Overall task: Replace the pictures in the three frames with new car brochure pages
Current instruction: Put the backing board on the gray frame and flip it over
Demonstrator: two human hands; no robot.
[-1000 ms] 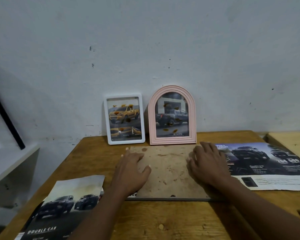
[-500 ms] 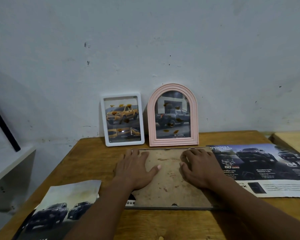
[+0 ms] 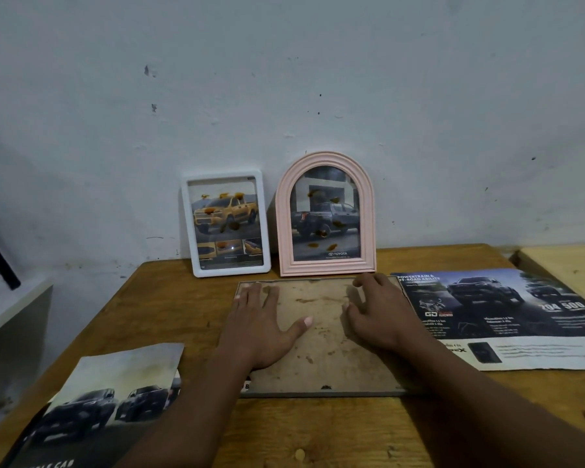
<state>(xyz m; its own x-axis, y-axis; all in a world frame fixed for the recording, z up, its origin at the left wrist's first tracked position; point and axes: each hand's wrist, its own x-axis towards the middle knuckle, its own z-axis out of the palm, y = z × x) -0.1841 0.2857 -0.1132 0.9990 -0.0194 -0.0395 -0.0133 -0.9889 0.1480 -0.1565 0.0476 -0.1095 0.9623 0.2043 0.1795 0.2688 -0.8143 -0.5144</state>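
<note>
Both hands press the face-down frame's backing board [image 3: 318, 336]: left hand [image 3: 260, 327] flat, fingers spread; right hand [image 3: 382, 314] fingers curled, holding nothing. Press evenly, seating every edge.

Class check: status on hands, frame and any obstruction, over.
Both hands, left and right, flat on face-down frame. Backing board on. Brochure clear at right. Nothing blocking.

Quick count of my setup: three frames total, one white rectangular plastic frame [image 3: 226, 223], one pink arched frame [image 3: 325, 214], one face-down frame with a brown board backing [image 3: 321, 336]. Two loose glossy car brochure pages [image 3: 507, 319] [image 3: 105, 396]. Two hands [image 3: 262, 327] [image 3: 380, 315], one wooden table [image 3: 318, 430].
</note>
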